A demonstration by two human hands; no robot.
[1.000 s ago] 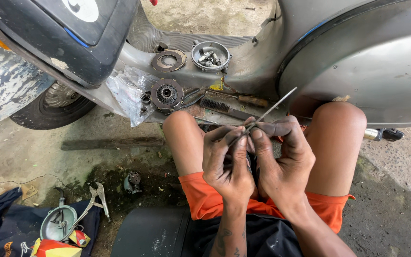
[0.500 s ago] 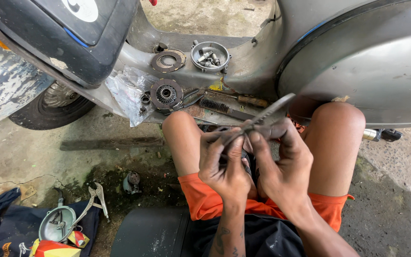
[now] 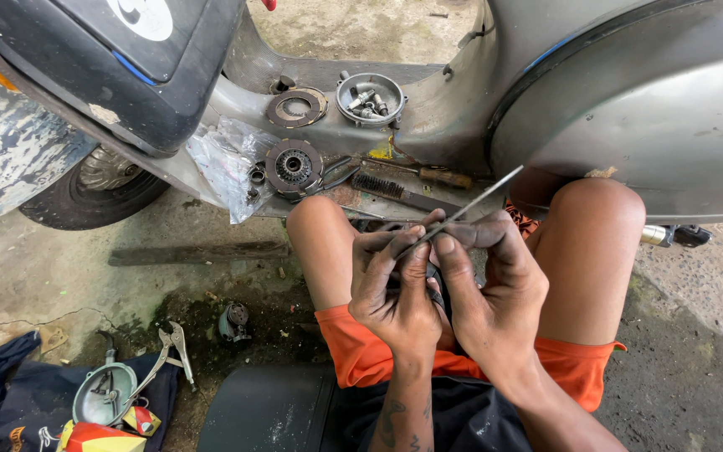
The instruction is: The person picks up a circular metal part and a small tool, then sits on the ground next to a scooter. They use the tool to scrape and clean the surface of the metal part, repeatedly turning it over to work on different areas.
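We sit on the floor beside the scooter (image 3: 629, 125), knees up, with both hands together between them. Our left hand (image 3: 399, 289) and right hand (image 3: 487, 285) pinch a thin metal blade (image 3: 470, 205) that slants up to the right; the grip of each is narrow, fingertips closed on its lower end. Whatever small part sits beneath the fingers is hidden. The blade looks slim and our fingers greasy, so it could slip or flex and nick a fingertip, or flick loose among the clutch plates (image 3: 294, 165) on the footboard.
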